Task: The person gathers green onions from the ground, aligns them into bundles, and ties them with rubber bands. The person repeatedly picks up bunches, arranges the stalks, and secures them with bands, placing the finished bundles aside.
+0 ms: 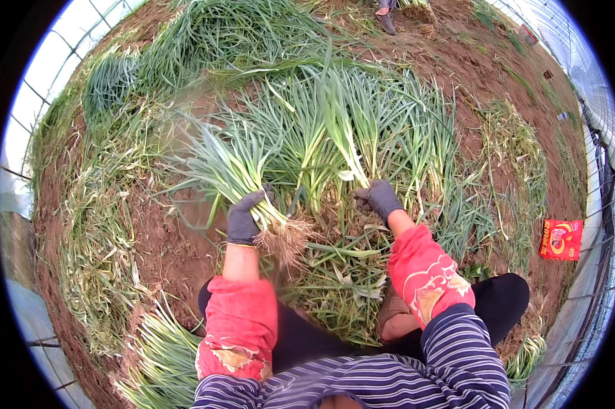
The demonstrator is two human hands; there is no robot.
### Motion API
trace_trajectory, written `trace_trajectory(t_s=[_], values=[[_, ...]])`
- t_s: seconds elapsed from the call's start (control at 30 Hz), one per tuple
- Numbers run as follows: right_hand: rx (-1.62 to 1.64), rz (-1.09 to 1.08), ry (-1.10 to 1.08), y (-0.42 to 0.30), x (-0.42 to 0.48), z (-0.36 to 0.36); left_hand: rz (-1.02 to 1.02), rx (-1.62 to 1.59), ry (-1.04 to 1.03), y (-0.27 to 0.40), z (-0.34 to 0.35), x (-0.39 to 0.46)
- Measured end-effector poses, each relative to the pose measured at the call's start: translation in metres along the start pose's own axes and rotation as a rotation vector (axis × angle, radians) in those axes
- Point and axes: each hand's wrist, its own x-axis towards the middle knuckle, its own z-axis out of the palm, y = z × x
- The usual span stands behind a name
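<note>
My left hand [246, 214], in a dark glove, is closed around a bunch of green onions [230, 168]. Their pale brown roots [284, 240] hang out past the thumb side, and the leaves fan up and to the left. My right hand [378, 200], gloved the same way, grips the pale stem end of a smaller bunch of green onions [345, 138], whose leaves point away from me. Beyond both hands a wide row of green onions [307, 138] lies on the ground, roots towards me. Loose leaf scraps [338, 291] cover the soil between my legs.
A large heap of green onions [235, 36] lies at the far left. Another stack [159, 358] is beside me at lower left, with a small bundle [527, 358] at lower right. A red printed packet [560, 239] lies by the plastic sheeting [601, 255]. Another person's foot [385, 23] shows at the top.
</note>
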Motion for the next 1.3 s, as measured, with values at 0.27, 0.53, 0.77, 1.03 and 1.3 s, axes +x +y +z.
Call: trace_trajectory(t_s=[0.27, 0.53, 0.77, 1.03, 1.3], values=[[0.393, -0.126, -0.098, -0.006, -0.105, 0.044, -0.001, 0.324, 0.264, -0.022, 0.014, -0.003], [-0.403, -0.580, -0.002, 0.035, -0.150, 0.095, -0.052, 0.552, 0.202, -0.039, 0.051, -0.019], [-0.726, -0.899, -0.201, 0.043, -0.141, 0.101, -0.184, 0.644, 0.118, -0.034, 0.012, -0.014], [0.818, 0.190, -0.336, 0.028, -0.101, 0.122, -0.175, 0.615, 0.104, -0.035, 0.002, -0.012], [-0.043, -0.402, 0.002, 0.020, -0.127, 0.128, 0.036, 0.615, 0.279, -0.053, 0.007, -0.013]])
